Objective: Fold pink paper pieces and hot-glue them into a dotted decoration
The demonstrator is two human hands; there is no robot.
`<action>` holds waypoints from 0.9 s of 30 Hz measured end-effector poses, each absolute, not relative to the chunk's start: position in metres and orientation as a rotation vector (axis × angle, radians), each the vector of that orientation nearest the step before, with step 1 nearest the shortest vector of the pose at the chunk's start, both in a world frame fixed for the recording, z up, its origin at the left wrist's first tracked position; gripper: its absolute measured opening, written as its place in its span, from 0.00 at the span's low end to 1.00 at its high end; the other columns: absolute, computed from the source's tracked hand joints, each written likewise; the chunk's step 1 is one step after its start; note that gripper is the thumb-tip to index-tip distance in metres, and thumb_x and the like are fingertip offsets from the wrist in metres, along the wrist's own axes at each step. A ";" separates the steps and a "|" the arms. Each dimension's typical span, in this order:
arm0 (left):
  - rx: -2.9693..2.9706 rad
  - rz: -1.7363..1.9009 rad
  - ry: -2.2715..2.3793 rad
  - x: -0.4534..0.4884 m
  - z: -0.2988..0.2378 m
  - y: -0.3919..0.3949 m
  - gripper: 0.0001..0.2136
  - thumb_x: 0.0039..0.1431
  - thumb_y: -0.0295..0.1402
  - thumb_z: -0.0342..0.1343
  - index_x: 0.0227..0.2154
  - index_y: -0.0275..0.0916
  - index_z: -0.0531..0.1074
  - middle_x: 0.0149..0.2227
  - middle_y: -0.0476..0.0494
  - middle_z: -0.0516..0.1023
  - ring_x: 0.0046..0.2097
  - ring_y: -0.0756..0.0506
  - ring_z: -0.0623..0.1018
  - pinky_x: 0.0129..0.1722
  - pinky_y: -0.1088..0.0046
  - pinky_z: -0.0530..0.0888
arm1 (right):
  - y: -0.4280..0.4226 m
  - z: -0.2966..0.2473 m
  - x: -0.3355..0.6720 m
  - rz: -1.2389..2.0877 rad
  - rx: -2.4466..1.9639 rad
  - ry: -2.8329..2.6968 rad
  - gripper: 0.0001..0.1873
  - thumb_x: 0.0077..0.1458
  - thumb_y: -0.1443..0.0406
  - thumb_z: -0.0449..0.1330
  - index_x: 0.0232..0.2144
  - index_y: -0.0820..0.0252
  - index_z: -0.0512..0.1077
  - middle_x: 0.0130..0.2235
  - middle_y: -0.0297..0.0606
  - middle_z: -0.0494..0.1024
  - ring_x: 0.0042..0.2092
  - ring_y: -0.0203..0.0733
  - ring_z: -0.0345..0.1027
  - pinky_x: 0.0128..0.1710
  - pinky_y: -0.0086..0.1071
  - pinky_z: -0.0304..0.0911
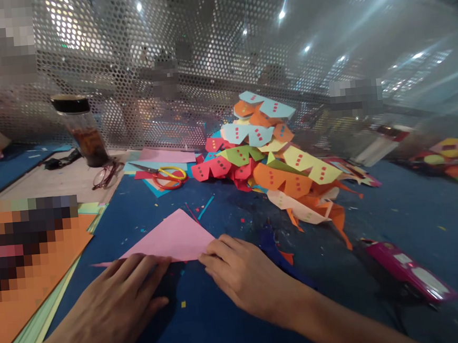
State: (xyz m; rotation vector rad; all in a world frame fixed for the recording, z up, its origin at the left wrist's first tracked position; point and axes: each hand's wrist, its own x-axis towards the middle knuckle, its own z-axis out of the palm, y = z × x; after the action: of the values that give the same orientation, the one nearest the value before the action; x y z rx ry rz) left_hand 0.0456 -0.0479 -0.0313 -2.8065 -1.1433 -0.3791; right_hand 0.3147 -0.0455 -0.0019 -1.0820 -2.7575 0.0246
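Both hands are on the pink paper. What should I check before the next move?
1. Left hand flat on the pink paper, at its near edge: ok.
2. Right hand fingertips on the paper's right corner: ok.
3. Right hand's grip: cannot tell, thumb hidden.
4. Paper lying flat on the blue table: ok.
5. Scissors apart from the paper, behind it: ok.
6. Nothing trapped under the paper: cannot tell; loose scraps lie around it.

hands: left hand (pixel 118 302) bare, right hand (pixel 243 278) bare | forearms: bare to the frame edge
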 end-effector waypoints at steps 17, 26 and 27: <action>-2.785 -0.443 -1.172 0.037 -0.044 -0.051 0.26 0.73 0.48 0.36 0.55 0.40 0.74 0.49 0.37 0.81 0.48 0.38 0.81 0.44 0.60 0.80 | -0.043 -0.002 0.320 0.039 -1.194 -2.717 0.10 0.68 0.70 0.53 0.37 0.63 0.74 0.38 0.41 0.75 0.41 0.42 0.68 0.37 0.35 0.67; -2.748 -0.354 -1.217 0.028 -0.052 -0.055 0.25 0.73 0.48 0.37 0.58 0.41 0.72 0.51 0.36 0.79 0.49 0.38 0.80 0.45 0.58 0.79 | -0.042 -0.008 0.316 0.048 -1.266 -2.643 0.11 0.69 0.68 0.52 0.36 0.62 0.73 0.39 0.42 0.75 0.41 0.42 0.69 0.37 0.35 0.67; -2.748 -0.362 -1.214 0.028 -0.053 -0.055 0.25 0.72 0.48 0.37 0.57 0.41 0.72 0.51 0.36 0.79 0.49 0.37 0.80 0.45 0.58 0.80 | -0.042 -0.008 0.316 0.046 -1.276 -2.630 0.11 0.69 0.68 0.53 0.36 0.62 0.73 0.39 0.41 0.75 0.41 0.42 0.69 0.37 0.35 0.67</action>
State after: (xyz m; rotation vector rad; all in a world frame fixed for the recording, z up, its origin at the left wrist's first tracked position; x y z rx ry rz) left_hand 0.0279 -0.0554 -0.0528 -2.7483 -1.2141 -0.3624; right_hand 0.3156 -0.0423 -0.0083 -1.2755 -2.6298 0.0457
